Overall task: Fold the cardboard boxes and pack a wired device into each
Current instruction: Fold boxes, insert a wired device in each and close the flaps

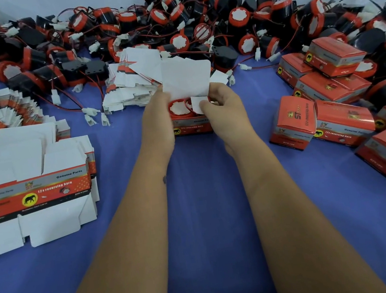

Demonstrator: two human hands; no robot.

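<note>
Closing box: device seated, side flap pinched by right grip; left grip apparently clasping box; lid tuck needed next.

A small packing workstation — a hand-assembly bench in a workshop or warehouse. A blue cloth covers the work surface, taken here as the landmark. Along its far edge lies a bulk heap of identical red-and-black wired horns; at its left edge, stacks of flat printed cartons; at its right edge, a pile of closed boxes — batch goods with one repeated retail label, "12v reversing horn".
</note>
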